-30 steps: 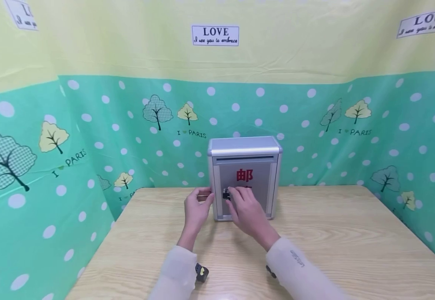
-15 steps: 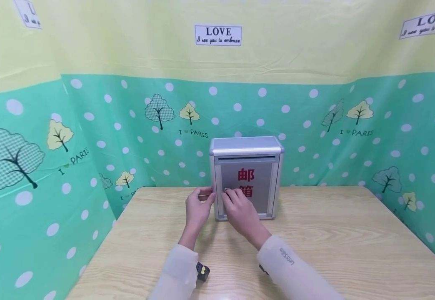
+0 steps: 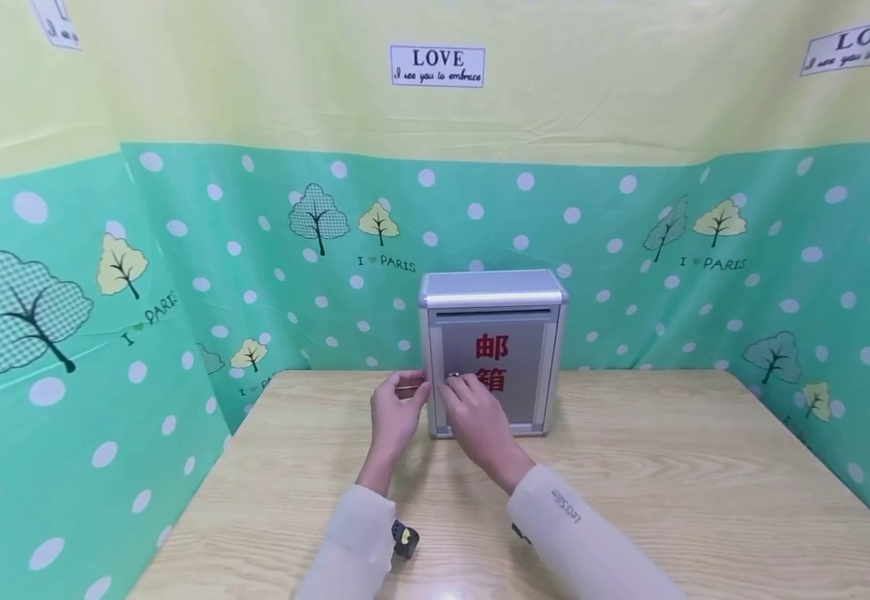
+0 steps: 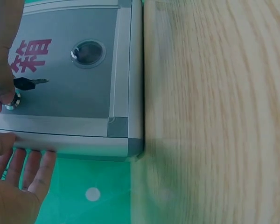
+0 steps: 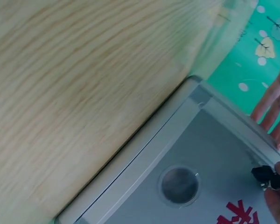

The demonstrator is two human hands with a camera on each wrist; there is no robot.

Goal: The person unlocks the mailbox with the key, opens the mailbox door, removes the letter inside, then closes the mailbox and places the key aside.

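Note:
A silver metal mailbox [image 3: 532, 400] with red characters stands upright on the wooden table. On the left of its front panel is a round lock [image 4: 13, 101]. My right hand [image 3: 482, 423] pinches a key at this lock; fingers and thumb hide most of it. A second key [image 4: 25, 83] with a black head hangs beside the fingertips, its metal blade pointing away from them. My left hand [image 3: 393, 417] rests against the mailbox's left side, fingers fairly straight and the thumb near the front edge.
A mail slot [image 3: 493, 312] runs across the upper front of the mailbox. Low on the panel is a round window [image 4: 87, 53]. Behind the table [image 3: 667, 475] hangs a green and yellow curtain [image 3: 375, 325] with dots and trees.
My right hand has shifted slightly left, and its fingers have drawn together over the lock, covering the black key head seen earlier. My left hand stays at the mailbox's side.

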